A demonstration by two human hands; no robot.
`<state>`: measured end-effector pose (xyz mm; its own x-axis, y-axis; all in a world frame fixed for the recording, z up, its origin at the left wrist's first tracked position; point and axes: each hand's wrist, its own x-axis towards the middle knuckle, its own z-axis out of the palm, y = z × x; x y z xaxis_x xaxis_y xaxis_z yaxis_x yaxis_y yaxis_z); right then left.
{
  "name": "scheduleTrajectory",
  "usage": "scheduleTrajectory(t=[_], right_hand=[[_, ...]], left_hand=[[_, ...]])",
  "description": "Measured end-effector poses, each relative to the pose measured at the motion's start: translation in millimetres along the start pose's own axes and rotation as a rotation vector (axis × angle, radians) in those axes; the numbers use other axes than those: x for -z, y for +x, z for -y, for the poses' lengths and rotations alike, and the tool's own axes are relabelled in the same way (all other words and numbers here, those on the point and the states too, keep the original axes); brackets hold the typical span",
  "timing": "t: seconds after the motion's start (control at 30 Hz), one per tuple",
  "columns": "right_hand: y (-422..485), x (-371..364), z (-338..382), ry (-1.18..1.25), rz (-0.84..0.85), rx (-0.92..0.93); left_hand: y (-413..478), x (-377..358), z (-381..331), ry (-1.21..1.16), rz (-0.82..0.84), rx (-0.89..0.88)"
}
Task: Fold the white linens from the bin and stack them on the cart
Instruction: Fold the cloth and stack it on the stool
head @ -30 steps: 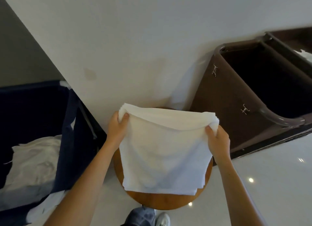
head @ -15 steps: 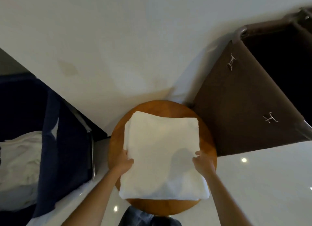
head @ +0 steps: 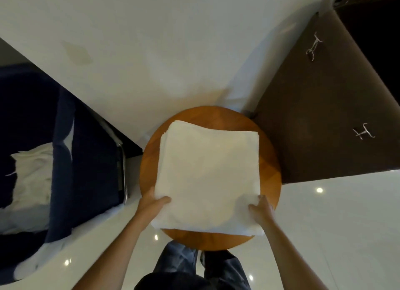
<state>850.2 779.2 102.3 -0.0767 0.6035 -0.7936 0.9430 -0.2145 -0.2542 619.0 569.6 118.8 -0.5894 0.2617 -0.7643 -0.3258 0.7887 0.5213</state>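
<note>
The left hand and right hand each pinch a near corner of the folded white linen, thumbs on top. It lies on a round wooden table. Farther left, a navy bin holds loose linens; a brown cart stands far right.

Folded white linen: square, several layers, flat on round wooden bench, frame center; near corners gripped by left hand and right hand. Crumpled unfolded linens in navy bin, left. Brown cart, upper right.
</note>
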Motion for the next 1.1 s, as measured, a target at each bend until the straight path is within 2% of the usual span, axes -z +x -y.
scheduleTrajectory(t=[0.13,0.2,0.27,0.37,0.43,0.53,0.6,0.67,0.77,0.83,0.97,1.1], right_hand=[[-11.6,7.6,7.4,0.078,-0.092,0.117],[-16.2,4.9,8.3,0.118,-0.116,0.143],[-17.3,-2.4,5.3,0.076,-0.088,0.125],[-14.5,-13.4,-2.4,-0.044,-0.084,0.075],[-11.0,-19.4,-5.1,-0.099,-0.172,0.114],[-5.8,-31.3,-2.7,-0.174,-0.275,0.253],[-0.4,-42.9,1.0,-0.248,-0.295,0.345],[8.5,-56.1,3.5,-0.298,-0.302,0.384],[26.4,-75.5,2.6,-0.333,-0.280,0.316],[39.5,-85.9,-1.5,-0.270,-0.274,0.262],[62.0,-108.6,-8.4,-0.151,-0.316,0.195],[71.9,-122.6,-11.1,-0.091,-0.394,0.225]], left_hand=[[-13.9,7.7,-14.6,0.041,-0.239,-0.192],[-14.3,9.5,-6.5,0.084,-0.304,-0.186],[-9.5,5.7,9.8,0.151,-0.251,-0.093],[0.3,-3.7,31.1,0.283,-0.087,0.104],[6.4,-9.6,28.1,0.354,-0.126,0.145],[14.3,-22.5,11.4,0.382,-0.328,0.007],[20.2,-36.3,0.3,0.371,-0.386,-0.095],[29.3,-53.5,-3.0,0.346,-0.399,-0.095],[48.2,-75.7,7.0,0.325,-0.410,0.032],[59.1,-85.5,19.2,0.324,-0.453,0.037],[77.2,-97.6,47.1,0.311,-0.498,-0.027],[82.6,-97.0,52.8,0.212,-0.550,-0.187]])
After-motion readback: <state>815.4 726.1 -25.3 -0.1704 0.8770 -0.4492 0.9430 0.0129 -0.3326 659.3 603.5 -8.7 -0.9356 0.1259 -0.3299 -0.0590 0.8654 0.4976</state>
